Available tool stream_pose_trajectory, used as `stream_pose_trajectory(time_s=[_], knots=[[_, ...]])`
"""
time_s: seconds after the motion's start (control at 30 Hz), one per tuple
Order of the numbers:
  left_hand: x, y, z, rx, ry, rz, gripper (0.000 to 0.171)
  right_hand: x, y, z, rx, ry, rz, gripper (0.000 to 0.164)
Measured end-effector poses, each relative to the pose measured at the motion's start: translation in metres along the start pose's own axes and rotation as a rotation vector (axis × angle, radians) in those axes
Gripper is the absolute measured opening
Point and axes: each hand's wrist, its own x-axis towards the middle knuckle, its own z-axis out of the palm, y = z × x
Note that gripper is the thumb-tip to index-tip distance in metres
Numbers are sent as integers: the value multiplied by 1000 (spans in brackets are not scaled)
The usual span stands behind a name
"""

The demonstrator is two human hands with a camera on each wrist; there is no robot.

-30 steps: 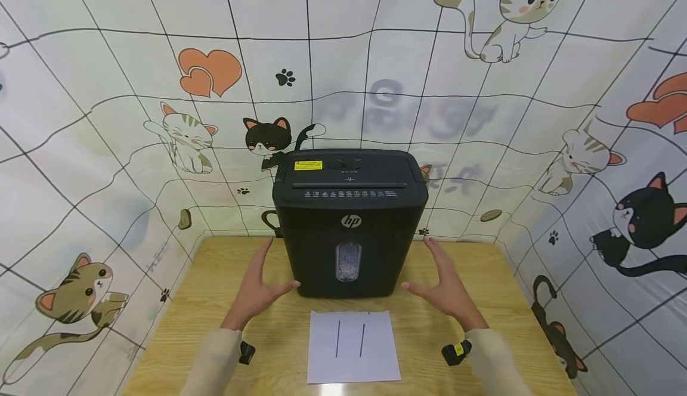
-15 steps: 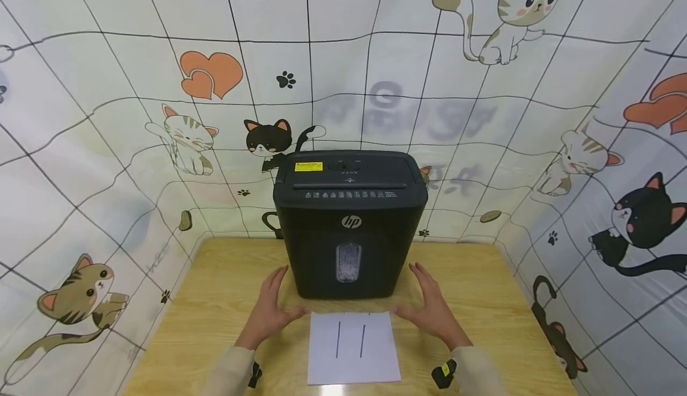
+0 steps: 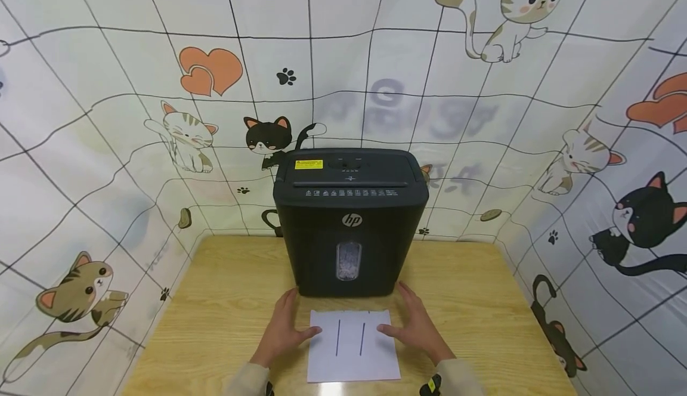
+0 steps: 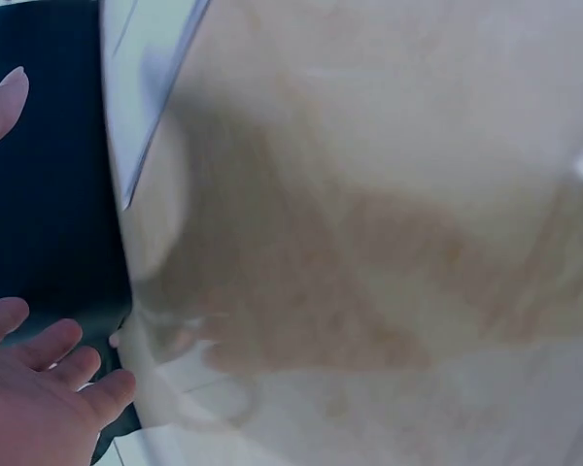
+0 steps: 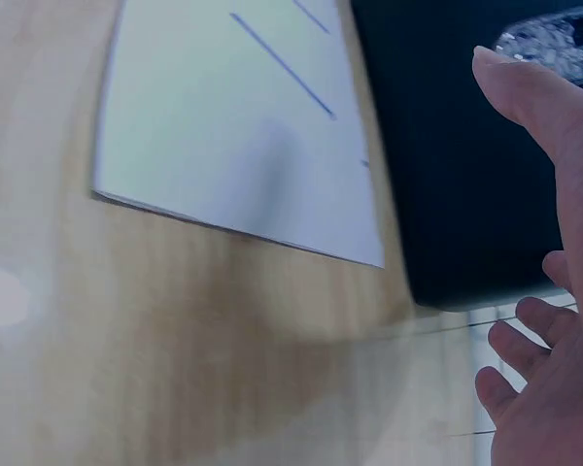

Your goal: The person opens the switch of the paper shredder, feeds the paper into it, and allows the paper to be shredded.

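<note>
A white sheet of paper with two dark pen lines lies on the wooden table, in front of a black HP paper shredder. In the head view my left hand is at the paper's left side, thumb over its edge, fingers spread. My right hand mirrors it on the right, its thumb above the sheet. Neither hand holds anything; whether the thumbs touch the paper I cannot tell. Both wrist views show relaxed fingers, with the paper flat beside the shredder.
The wooden table meets a cat-patterned cloth wall behind the shredder and at both sides. Shredded bits show through the shredder's front window. A yellow label is stuck on its top.
Both hands have drawn back from the shredder's sides toward the person and inward, to the paper's two sides. The paper and the shredder have stayed put.
</note>
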Motion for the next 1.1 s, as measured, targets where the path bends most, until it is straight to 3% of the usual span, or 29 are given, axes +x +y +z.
stream_pose_trajectory(time_s=[0.23,0.37,0.67,0.9,1.1], knots=[[-11,3,21,69,-6,114,102,-8,3,20,-4,-22,5,104],[-14,9,28,119,-29,137,94,-12,4,29,-31,-22,-19,97],[-20,15,34,234,-75,168,88,-19,4,38,-115,-49,-11,95],[-22,12,37,304,-34,266,82,-22,11,47,-230,-10,-84,91],[-23,16,33,325,-107,207,75,-23,11,49,-263,-36,-83,85]])
